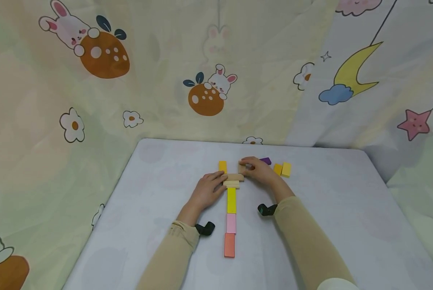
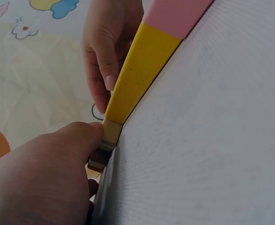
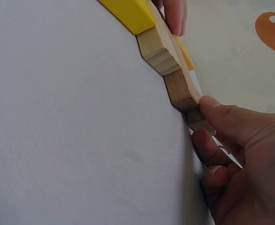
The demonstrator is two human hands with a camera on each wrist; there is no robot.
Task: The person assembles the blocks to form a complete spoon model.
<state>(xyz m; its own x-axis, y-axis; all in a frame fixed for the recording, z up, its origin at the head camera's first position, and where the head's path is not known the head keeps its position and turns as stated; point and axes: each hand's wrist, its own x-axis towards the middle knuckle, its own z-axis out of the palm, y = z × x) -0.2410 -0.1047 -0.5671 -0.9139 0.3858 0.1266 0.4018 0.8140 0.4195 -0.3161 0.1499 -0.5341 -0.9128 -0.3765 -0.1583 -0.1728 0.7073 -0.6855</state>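
A straight row of flat blocks lies on the table: orange-red (image 1: pixel 229 245), pink (image 1: pixel 231 223), yellow (image 1: pixel 232 200), then a short wooden block (image 1: pixel 232 184) and a wider wooden block (image 1: pixel 236 177) set crosswise. My left hand (image 1: pixel 221 180) grips the left end of these wooden blocks, its thumb (image 2: pixel 83 133) against the wood (image 2: pixel 110 131). My right hand (image 1: pixel 244 166) pinches a third wooden block (image 3: pixel 198 119) between thumb and fingers, just past the wide one (image 3: pixel 179 89). The yellow block (image 3: pixel 128 14) shows at the top of the right wrist view.
Loose blocks lie at the far side of the table: a yellow one (image 1: pixel 222 166) to the left, a purple one (image 1: pixel 265 160), an orange one (image 1: pixel 277 169) and a yellow one (image 1: pixel 286 169) to the right. Printed curtains surround the white tabletop (image 1: pixel 147 193).
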